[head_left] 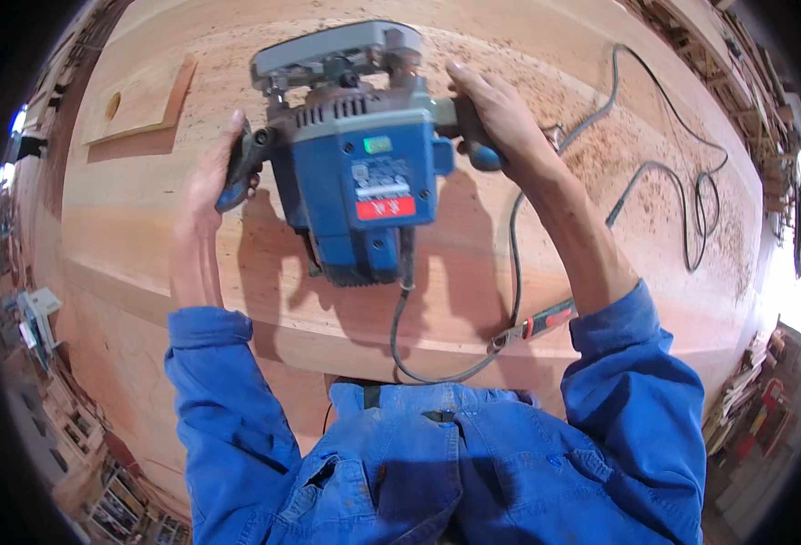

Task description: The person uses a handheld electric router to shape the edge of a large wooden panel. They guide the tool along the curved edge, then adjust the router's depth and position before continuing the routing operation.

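Observation:
A blue plunge router point(355, 173) is held tilted over the wooden worktop, its grey base turned to the far side and its motor end toward me. Its shadow falls on the wood below. My left hand point(214, 177) grips the dark side handle on the left. Round the right handle, with its blue end knob, my right hand point(502, 113) is closed. The power cord point(398, 322) leaves the motor end and loops along the near edge. Whether a bit is fitted is hidden.
Sawdust and shavings lie over the wooden worktop point(328, 318). A board with a round hole point(146, 102) rests at the far left. Red-and-black handled pliers or wrench point(537, 322) lie by my right forearm. More cable point(682, 182) coils at the right. Stacked timber point(736, 91) stands beyond.

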{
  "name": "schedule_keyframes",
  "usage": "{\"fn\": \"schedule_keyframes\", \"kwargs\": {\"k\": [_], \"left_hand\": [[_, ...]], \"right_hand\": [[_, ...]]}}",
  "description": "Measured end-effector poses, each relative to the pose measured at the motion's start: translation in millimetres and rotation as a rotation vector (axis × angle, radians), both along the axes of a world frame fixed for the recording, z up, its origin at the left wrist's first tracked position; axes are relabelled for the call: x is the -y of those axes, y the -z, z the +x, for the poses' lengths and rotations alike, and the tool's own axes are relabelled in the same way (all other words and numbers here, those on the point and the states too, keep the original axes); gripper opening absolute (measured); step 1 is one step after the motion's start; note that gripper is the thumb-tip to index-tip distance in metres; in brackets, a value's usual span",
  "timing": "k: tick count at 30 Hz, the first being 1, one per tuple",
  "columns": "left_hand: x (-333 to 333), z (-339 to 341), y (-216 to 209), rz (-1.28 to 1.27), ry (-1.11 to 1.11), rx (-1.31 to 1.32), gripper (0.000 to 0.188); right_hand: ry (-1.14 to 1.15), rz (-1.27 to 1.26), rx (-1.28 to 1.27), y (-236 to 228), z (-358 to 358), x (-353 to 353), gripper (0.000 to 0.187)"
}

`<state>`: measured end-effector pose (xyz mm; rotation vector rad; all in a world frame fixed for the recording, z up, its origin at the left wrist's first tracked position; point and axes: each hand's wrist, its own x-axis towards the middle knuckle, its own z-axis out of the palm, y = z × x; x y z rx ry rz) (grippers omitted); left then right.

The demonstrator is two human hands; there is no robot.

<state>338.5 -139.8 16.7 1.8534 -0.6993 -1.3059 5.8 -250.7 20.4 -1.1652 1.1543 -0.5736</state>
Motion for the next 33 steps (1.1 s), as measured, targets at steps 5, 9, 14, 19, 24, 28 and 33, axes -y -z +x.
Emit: {"fn": "schedule_keyframes", "kwargs": {"k": [5, 9, 14, 19, 24, 28, 33], "left_hand": [[10.3, 4.6, 7.5, 0.063, 0.043, -0.04, 0.056], [17.1, 12.6, 15.8, 0.103, 0.05, -0.042, 0.059], [11.2, 12.1, 15.1, 0.106, 0.094, -0.037, 0.06], [9.5, 9.9, 16.7, 0.068, 0.077, 0.041, 0.06], [9.2, 1.9, 5.4, 0.006, 0.021, 0.016, 0.052], [12.1, -11.7, -9.9, 0.02, 0.015, 0.06, 0.052], [11.8, 32.2, 37.8, 0.04, 0.078, 0.823, 0.072]], "right_hand": [[0.024, 0.018, 0.12, 22.4, 1.4, 4.4, 0.046], [0.039, 0.005, 0.089, 16.5, -5.0, -6.7, 0.055], [0.216, -0.057, 0.206, 39.9, -31.0, -66.7, 0.056], [0.159, 0.162, 0.325, 32.6, -36.2, -117.0, 0.049], [0.032, 0.182, 0.29, 9.2, -32.4, -121.3, 0.043], [0.133, 0.192, 0.309, 18.5, -32.3, -118.6, 0.034], [0.176, 0.075, 0.438, 12.2, -34.1, -106.7, 0.036]]}}
